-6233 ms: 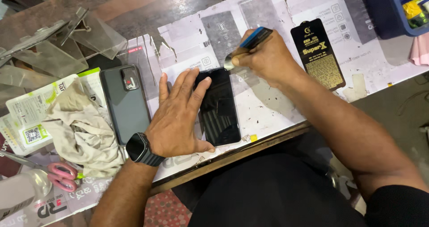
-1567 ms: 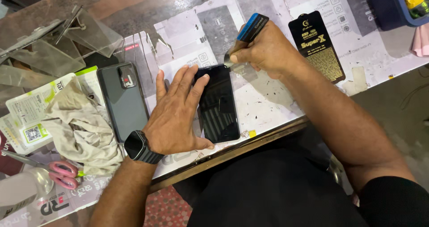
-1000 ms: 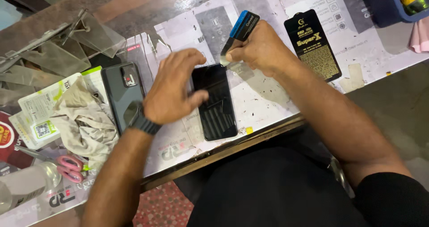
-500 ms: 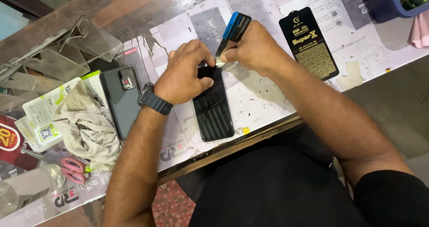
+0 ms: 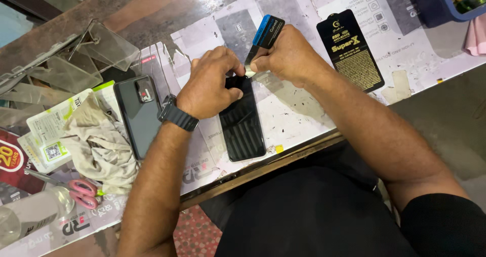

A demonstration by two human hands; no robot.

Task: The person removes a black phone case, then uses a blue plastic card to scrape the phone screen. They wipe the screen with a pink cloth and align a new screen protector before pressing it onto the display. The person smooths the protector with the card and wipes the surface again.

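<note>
A black phone [image 5: 243,125] lies face up on the paper-covered bench [image 5: 298,105]. My left hand [image 5: 210,82], with a dark watch on the wrist, pinches at the phone's top edge. My right hand [image 5: 286,57] grips a blue and black card-like scraper [image 5: 266,31] and meets the left hand at that same top edge, where a thin clear film tab shows between the fingers.
A second phone [image 5: 137,112] lies back up to the left, next to a crumpled beige cloth [image 5: 101,140]. Pink scissors [image 5: 81,192], clear plastic stands [image 5: 101,47], a black screen-protector packet [image 5: 350,49] and a blue bin [image 5: 445,4] surround the work spot.
My left hand has lifted off the phone's screen, where it lay flat, and curled up to the phone's top edge beside my right hand. The view has shifted slightly.
</note>
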